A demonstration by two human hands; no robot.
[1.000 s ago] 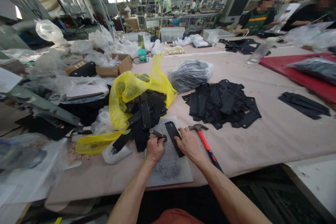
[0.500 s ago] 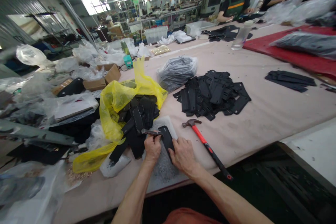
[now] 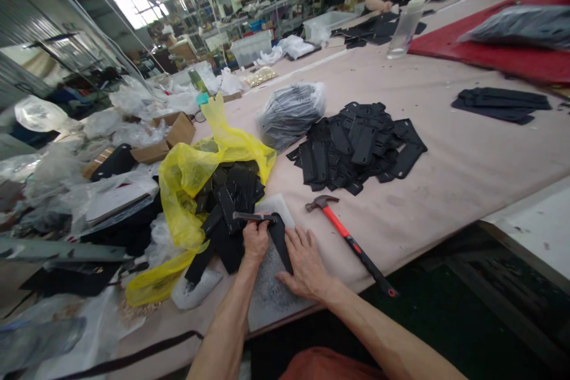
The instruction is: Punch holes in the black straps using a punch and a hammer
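Note:
My left hand [image 3: 255, 241] grips a dark metal punch tool [image 3: 249, 217], whose tip rests at the top end of a black leather strip [image 3: 280, 239]. My right hand [image 3: 305, 263] lies flat on that strip, pressing it onto a grey pitted cutting slab [image 3: 271, 294] at the table's near edge. A red-handled claw hammer [image 3: 347, 239] lies on the table just right of my right hand, untouched. Left of the slab, a yellow plastic bag [image 3: 196, 175] spills more black strips [image 3: 231, 190].
A spread pile of black leather pieces [image 3: 356, 145] lies behind the hammer, with a clear bag of dark parts [image 3: 291, 110] beside it. A plastic bottle [image 3: 403, 27] and red mat [image 3: 490, 59] stand far right. Cardboard boxes and plastic clutter fill the left. Another person works at the far end.
My right hand has shifted from gripping the strip's side to lying flat on it. The punch stays at the strip's top. The camera has tilted and swung left.

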